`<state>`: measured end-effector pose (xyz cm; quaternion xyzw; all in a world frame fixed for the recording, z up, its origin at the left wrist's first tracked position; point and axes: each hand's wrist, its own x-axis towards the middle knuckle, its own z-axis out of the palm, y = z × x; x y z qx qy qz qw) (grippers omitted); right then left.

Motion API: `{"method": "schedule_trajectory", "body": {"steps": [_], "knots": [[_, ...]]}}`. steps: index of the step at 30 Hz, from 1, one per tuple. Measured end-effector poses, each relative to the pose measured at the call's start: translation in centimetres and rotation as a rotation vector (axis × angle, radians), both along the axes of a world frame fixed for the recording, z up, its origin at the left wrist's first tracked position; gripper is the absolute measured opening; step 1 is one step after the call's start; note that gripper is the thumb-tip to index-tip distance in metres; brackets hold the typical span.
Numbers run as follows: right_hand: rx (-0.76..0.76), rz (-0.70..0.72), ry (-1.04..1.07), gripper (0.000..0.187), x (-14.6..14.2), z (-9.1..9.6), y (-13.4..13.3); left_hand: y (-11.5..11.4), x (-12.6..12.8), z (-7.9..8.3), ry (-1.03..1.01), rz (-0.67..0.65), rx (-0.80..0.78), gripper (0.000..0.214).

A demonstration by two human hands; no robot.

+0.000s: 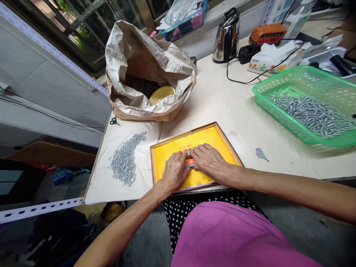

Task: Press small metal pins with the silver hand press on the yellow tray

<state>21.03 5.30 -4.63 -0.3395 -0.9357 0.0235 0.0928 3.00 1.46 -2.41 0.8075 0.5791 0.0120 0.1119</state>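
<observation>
A shallow wooden tray with a yellow lining (214, 138) lies at the table's front edge. Both my hands rest inside it, side by side. My left hand (174, 171) lies palm down with fingers curled onto a small grey and red object (190, 162) in the tray's middle. My right hand (209, 160) lies flat beside it, fingers stretched over the same object. Most of that object is hidden under the fingers. A heap of small silvery metal pins (126, 159) lies on a white sheet left of the tray.
A crumpled paper sack (144, 55) holding dark bits and a yellow bowl (161, 94) stands behind the tray. A green basket (306, 107) of metal pins sits at right. Kettle (226, 35), cable, tissue pack and scissors (113, 121) lie further back.
</observation>
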Motion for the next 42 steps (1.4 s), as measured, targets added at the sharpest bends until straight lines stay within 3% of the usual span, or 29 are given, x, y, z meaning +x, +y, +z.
{"method": "schedule_trajectory", "body": {"steps": [4, 7, 10, 14, 17, 20, 23, 27, 29, 31, 35, 39, 42], "knots": [[-0.002, 0.096, 0.015, 0.025, 0.2, -0.1, 0.1, 0.0, 0.6, 0.3, 0.097, 0.007, -0.064, 0.025], [-0.014, 0.131, 0.037, 0.026, 0.3, -0.7, 0.3, -0.1, 0.9, 0.2, 0.160, 0.017, -0.098, 0.019], [0.032, 0.113, 0.099, 0.019, 0.4, -1.6, 0.6, -0.3, 0.7, -0.2, 0.159, 0.046, -0.047, 0.033], [0.138, 0.072, 0.199, 0.054, 0.9, -2.5, 0.5, -0.2, 0.1, -0.8, 0.013, 0.053, 0.072, 0.069], [0.185, 0.069, 0.244, 0.054, 1.2, -2.9, 0.1, 0.3, -0.5, -0.9, -0.143, 0.062, 0.053, 0.080], [0.218, 0.144, 0.223, 0.040, 1.4, -3.1, -0.3, 1.3, -1.1, 0.1, -0.277, 0.132, -0.067, 0.081], [0.178, 0.217, 0.212, 0.026, 1.5, -3.1, -0.3, 2.3, -2.2, 2.2, -0.428, 0.206, -0.200, 0.075], [0.109, 0.187, 0.314, 0.030, 2.7, -2.8, 0.1, 2.2, -4.9, 4.0, -0.604, 0.388, -0.219, 0.065], [0.100, 0.089, 0.371, 0.030, 3.7, -2.3, 0.3, 0.9, -6.1, 3.0, -0.548, 0.503, -0.189, 0.066], [0.092, -0.016, 0.435, 0.027, 4.9, -1.7, 0.6, -1.0, -6.5, 1.1, -0.463, 0.581, -0.197, 0.066], [0.059, -0.111, 0.549, 0.024, 6.5, -0.9, 0.6, -4.8, -3.5, -2.1, -0.450, 0.575, -0.263, 0.067], [0.045, -0.132, 0.631, 0.018, 6.8, -1.2, -0.2, -5.2, 0.0, -1.1, -0.608, 0.389, -0.214, 0.057], [0.048, -0.107, 0.674, 0.013, 6.8, -1.9, -0.6, -2.8, -2.0, 0.7, -0.637, 0.509, 0.030, 0.052]]}}
